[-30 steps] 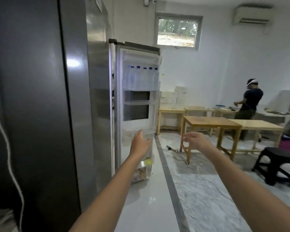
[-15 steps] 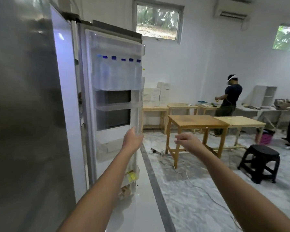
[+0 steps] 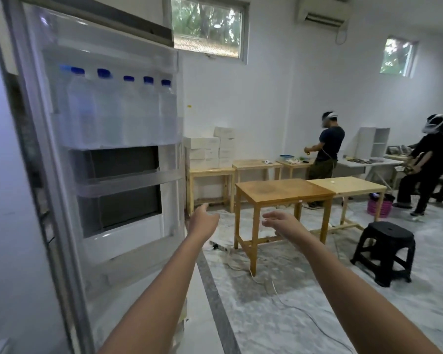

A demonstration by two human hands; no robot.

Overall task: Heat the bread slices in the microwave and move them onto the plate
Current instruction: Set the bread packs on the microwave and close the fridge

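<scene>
Beside the open fridge door (image 3: 113, 162), reaching forward with both arms and holding nothing. Left hand (image 3: 202, 221) hanging just off the door's outer edge, fingers straight and loose, touching it or not being hard to tell. Right hand (image 3: 279, 219) floating in front of the wooden table (image 3: 279, 191), fingers spread and relaxed, likewise gripping nothing. Bread slices not showing anywhere, and microwave and plate not showing either. Most likely looking for the bread at this stage, with the heating not yet begun.

Possibly going wrong from here:
- Pushing the door too hard and shaking the row of blue-capped bottles (image 3: 118, 111) standing in its upper shelf.
- Stepping onto the white cord (image 3: 273, 287) lying loose on the floor by the table leg, and tripping.
- Clipping the table corner or the black stool (image 3: 386, 249) while turning away, both standing near the walking path.

Lying hidden or hard to make out:
- The fridge's inside, cut off at the left edge.
- The door's lowest shelf, sitting behind the left forearm.
- Small things on the far tables beside two other people (image 3: 327, 146), being too small to name.
</scene>
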